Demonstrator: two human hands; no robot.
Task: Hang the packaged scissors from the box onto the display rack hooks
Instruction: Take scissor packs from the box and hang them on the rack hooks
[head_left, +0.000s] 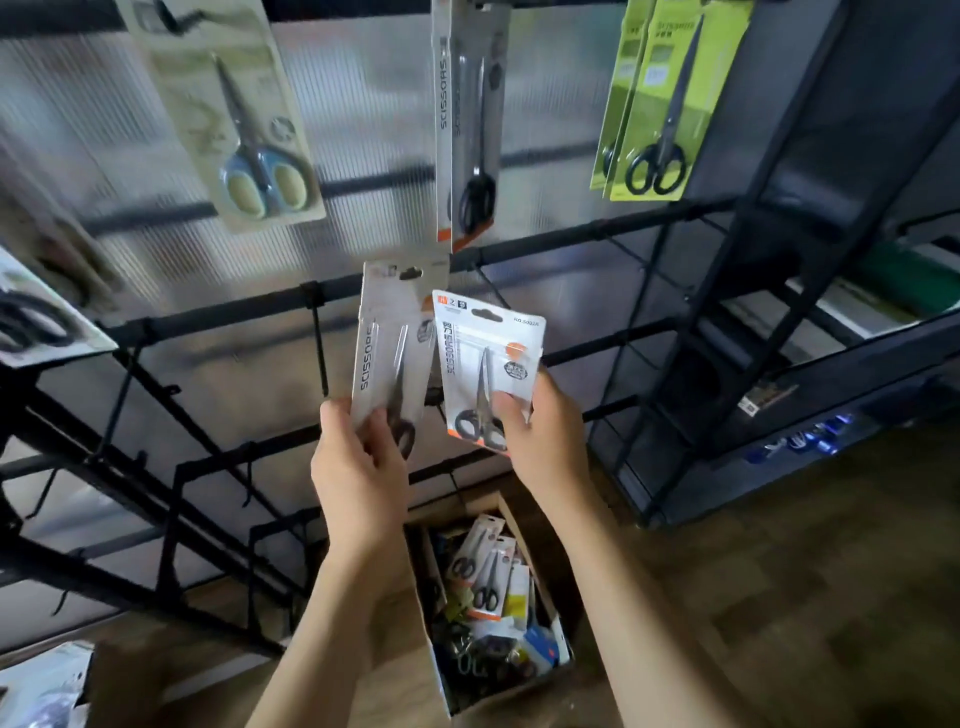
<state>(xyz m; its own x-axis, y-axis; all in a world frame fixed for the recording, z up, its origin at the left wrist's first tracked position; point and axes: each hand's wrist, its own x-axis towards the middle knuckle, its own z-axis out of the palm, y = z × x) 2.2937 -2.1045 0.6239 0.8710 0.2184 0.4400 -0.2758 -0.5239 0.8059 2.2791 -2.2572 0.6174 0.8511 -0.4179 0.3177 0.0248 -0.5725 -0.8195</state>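
Two scissor packages are held up in front of the display rack (395, 299). The left hand (358, 467) is closed around the lower end of a tall grey scissors package (387, 338), with the thumb laid across its front face. The right hand (540, 436) pinches the lower right corner of a shorter white scissors package (485, 358), thumb on the front and fingers behind. The two packages stand just beside each other, nearly upright, their top edges close to an empty black hook (491, 286) above the right hand. Below and between the forearms, an open cardboard box (441, 670) rests on the floor, filled with further packaged scissors (480, 561). Above the hands, packages already hang from upper hooks: a blue-handled pair (249, 130), a grey pack (467, 130) and green packs (660, 104).
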